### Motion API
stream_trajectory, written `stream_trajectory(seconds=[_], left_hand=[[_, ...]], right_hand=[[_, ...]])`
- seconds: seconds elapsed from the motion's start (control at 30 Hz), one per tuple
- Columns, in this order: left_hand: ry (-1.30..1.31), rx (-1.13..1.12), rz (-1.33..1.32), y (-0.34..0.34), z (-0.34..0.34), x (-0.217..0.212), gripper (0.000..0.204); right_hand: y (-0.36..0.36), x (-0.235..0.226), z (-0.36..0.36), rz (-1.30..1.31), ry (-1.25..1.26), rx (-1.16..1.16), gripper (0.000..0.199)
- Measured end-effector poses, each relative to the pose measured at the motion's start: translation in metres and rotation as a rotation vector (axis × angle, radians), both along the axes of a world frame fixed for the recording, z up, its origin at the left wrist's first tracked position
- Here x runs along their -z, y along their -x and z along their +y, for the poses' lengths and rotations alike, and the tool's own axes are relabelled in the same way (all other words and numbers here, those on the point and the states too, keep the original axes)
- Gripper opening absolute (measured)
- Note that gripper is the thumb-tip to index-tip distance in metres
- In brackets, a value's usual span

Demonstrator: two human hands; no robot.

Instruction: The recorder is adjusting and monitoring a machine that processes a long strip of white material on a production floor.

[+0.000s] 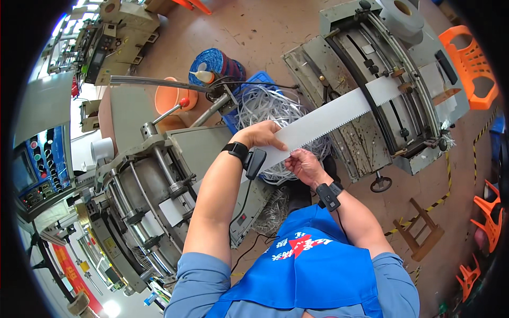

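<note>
The white strip (331, 119), toothed along its near edge, runs slantwise from the grey slitting machine (352, 151) on the person's right to the two hands at mid-bench height. At its far end it passes over a black curved bar (347, 69) and lies in among the rollers; its course behind the left forearm is hidden from me.

The left hand (261, 134) grips the strip, thumb laid across the upper face, fingers bent round the far edge. The right hand (306, 166) is drawn in, thumb and forefinger pressed together at the near edge; I cannot tell whether they nip the strip itself. Each wrist carries a strapped black device.

Just beyond the hands stands a blue crate (231, 123) heaped with white trimmings (265, 107). Near it are an orange bucket (168, 99) and a spool of blue twine (211, 59). Scissors (322, 79) lie on the slitting machine. To the person's left is a roller machine (140, 191) with a red-knobbed lever (168, 112). A wooden stool (418, 229) stands on the floor to the right.
</note>
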State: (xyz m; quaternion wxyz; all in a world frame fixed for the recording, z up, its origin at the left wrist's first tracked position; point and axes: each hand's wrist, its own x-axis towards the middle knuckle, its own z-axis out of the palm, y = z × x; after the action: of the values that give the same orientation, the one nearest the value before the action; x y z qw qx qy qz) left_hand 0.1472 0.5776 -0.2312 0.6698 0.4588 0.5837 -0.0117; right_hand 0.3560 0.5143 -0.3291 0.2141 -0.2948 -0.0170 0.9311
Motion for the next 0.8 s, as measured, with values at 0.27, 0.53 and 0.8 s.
stream_trajectory(seconds=[0.27,0.53,0.8], left_hand=[[-0.032,0.013,0.014,-0.003,0.002,0.000,0.031],[-0.103,-0.044,0.048,0.001,0.002,-0.026,0.036],[-0.650,-0.154,0.397,0.056,-0.066,-0.231,0.042]], right_hand=[[-0.004,0.007,0.003,-0.224,0.122,-0.146,0.011],[0.019,0.066,-0.034,-0.562,0.106,-0.388,0.012],[0.025,0.098,-0.048,-0.534,0.080,-0.515,0.019]])
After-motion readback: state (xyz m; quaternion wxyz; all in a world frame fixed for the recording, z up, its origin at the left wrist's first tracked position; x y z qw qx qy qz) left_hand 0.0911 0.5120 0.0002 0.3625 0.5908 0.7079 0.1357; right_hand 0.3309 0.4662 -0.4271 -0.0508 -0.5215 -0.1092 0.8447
